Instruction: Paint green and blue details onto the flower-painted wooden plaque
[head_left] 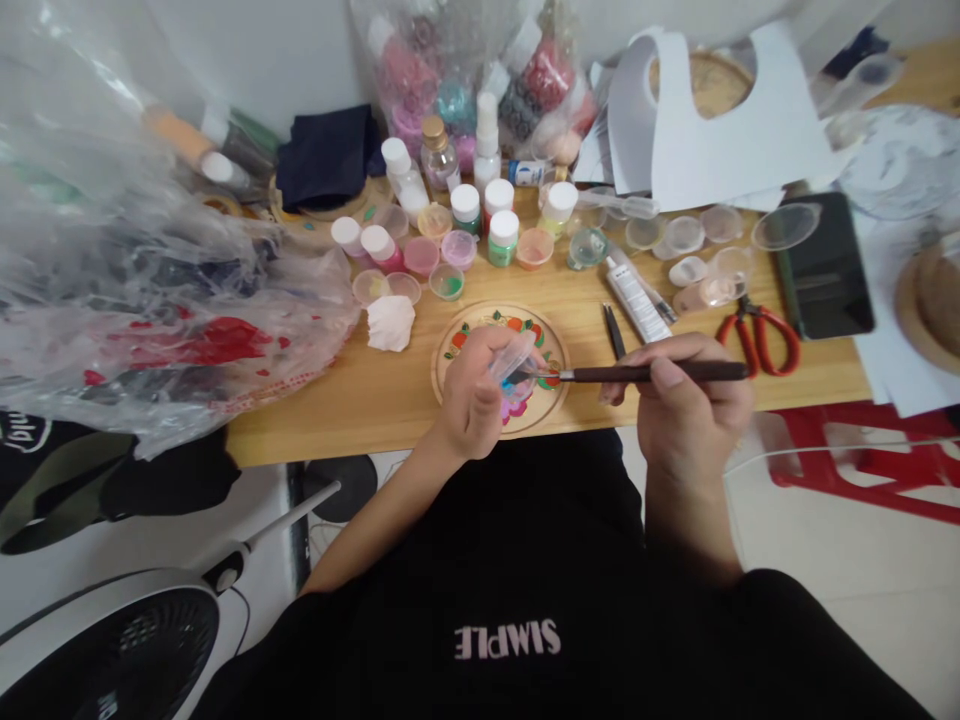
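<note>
Painting is looking well under way on the round wooden disc, which is lying flat on the light wooden table near its front edge, right in front of you. Orange and red shapes with green leaves are already running along its far rim, and pink and blue patches are showing at its near side. Bare wood is showing at the edges, and your left hand is hiding the middle, so you cannot tell how much is left there. That hand is curling round a small clear plastic cup, holding it tilted over the disc. Your right hand is pinching a dark-handled paintbrush, its tip reaching into the cup. White-capped paint bottles are standing behind the disc, and red-handled scissors are lying to the right.
</note>
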